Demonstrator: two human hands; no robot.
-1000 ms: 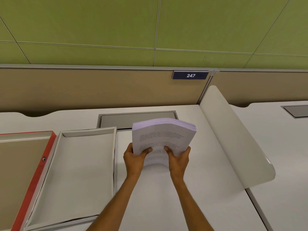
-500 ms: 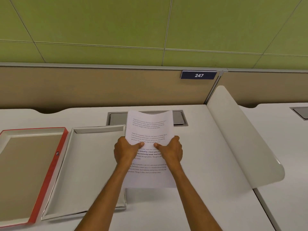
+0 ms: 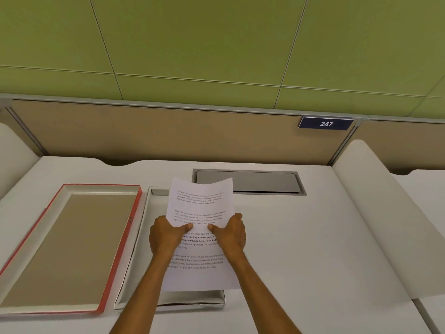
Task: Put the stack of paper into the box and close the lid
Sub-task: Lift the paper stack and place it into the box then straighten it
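Note:
A stack of printed white paper (image 3: 201, 208) is held flat above the open white box (image 3: 142, 239), covering most of the box's right side. My left hand (image 3: 166, 237) grips the stack's left edge and my right hand (image 3: 231, 233) grips its right edge, thumbs on top. The box's near wall (image 3: 192, 301) shows below the sheets. Whether the stack touches the box floor is hidden. The red-edged lid (image 3: 120, 237) lies upturned on the desk just left of the box.
A white desk (image 3: 301, 249) carries everything. A grey cable hatch (image 3: 248, 182) is set into it behind the paper. A curved white divider (image 3: 385, 213) rises on the right; a tan partition with a "247" plate (image 3: 326, 123) stands behind.
The stack went from tilted up on edge to lying flat, and it has moved left from beside the box to over it. The view has shifted left.

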